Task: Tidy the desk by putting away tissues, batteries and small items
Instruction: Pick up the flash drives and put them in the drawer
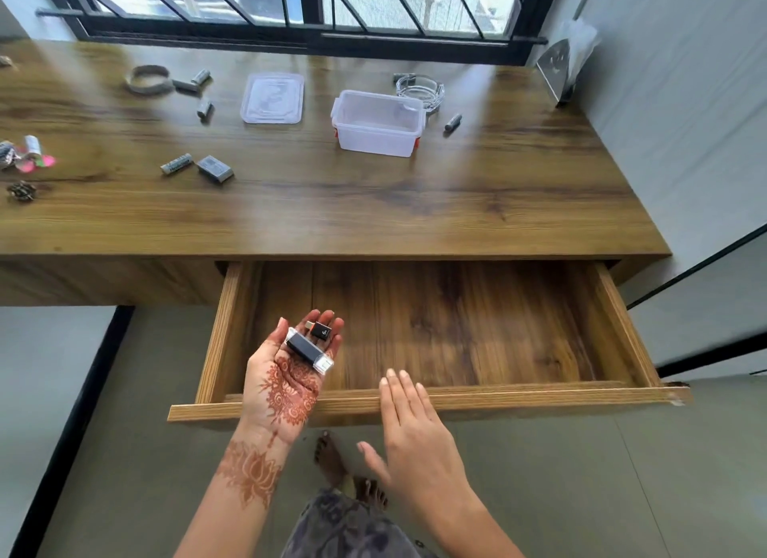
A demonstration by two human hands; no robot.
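Note:
My left hand (286,385) lies palm up over the left front of the pulled-out wooden drawer (415,402). On its palm and straight fingers rest a black USB stick with clear caps (308,350) and a small black adapter (321,331). My right hand (411,429) hovers flat, palm down, fingers straight, over the drawer's front edge and holds nothing. Several batteries lie on the desk: one (453,122) right of the clear plastic box (378,123), one (176,163) beside a small grey box (214,169), others (204,109) at the back left.
The box's clear lid (272,97) lies left of it; a glass ashtray (419,90) stands behind it. A woven ring (147,79) and small trinkets (25,154) sit at the desk's left. A metal tissue holder (558,69) hangs in the right corner. My bare feet (332,462) are below the drawer.

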